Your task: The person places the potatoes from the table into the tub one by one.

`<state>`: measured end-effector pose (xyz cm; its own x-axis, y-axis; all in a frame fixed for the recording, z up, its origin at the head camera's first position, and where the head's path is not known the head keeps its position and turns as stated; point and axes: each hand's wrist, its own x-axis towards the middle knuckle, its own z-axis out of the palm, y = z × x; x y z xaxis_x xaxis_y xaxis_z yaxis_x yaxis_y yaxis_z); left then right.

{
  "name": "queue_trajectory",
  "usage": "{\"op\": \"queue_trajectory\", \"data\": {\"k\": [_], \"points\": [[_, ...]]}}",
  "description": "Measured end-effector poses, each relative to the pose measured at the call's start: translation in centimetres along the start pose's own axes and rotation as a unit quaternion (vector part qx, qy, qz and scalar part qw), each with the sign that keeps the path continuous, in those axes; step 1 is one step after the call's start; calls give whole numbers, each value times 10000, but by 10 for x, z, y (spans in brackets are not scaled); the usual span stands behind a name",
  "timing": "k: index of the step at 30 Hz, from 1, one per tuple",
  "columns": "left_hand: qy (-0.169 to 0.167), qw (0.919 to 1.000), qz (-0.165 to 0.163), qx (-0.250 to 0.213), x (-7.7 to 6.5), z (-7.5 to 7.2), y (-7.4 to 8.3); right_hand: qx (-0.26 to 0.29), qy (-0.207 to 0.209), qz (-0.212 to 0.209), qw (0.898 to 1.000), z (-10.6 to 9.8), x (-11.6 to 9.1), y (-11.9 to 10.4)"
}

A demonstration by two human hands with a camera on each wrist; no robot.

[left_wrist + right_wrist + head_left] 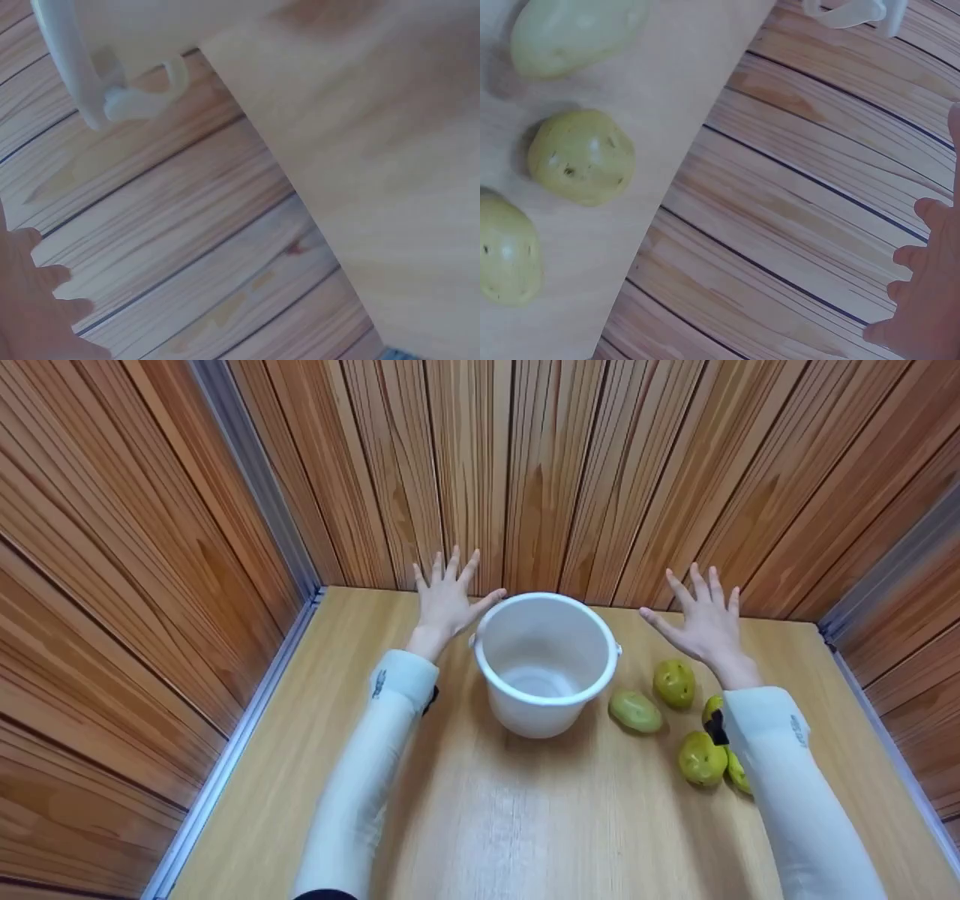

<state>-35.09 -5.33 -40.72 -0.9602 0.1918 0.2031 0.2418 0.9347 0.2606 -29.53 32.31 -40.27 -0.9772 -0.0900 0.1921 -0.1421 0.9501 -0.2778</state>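
A white bucket (544, 712) stands upright on the wooden table, its inside bare. To its left, my left hand (446, 604) is spread with straight fingers, the thumb tip close to the bucket's rim. My right hand (705, 626) is spread the same way over the far right part of the table, holding nothing. Several potatoes lie right of the bucket: a smooth greenish one (635, 712) beside it, a yellow spotted one (674, 684) below the right hand, and another (702, 759) nearer me. The right sleeve partly hides others. The right wrist view shows a spotted potato (581, 157) close up.
Wood-plank walls (555, 472) enclose the table (495, 817) at the back and both sides. Metal strips (225, 765) run along the side edges. In the left wrist view, a white handle lug (142, 103) juts from the bucket's side.
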Motion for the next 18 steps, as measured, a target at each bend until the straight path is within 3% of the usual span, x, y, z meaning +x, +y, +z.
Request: {"op": "queue_trajectory", "data": {"k": [9,18], "points": [[195,9944,69,-1039,-18,1,3,548,414,25,9976,-16,-27,13],[139,9891,-79,-1467,-37,10,-6,881,590,149,9943,-16,-65,28]]}}
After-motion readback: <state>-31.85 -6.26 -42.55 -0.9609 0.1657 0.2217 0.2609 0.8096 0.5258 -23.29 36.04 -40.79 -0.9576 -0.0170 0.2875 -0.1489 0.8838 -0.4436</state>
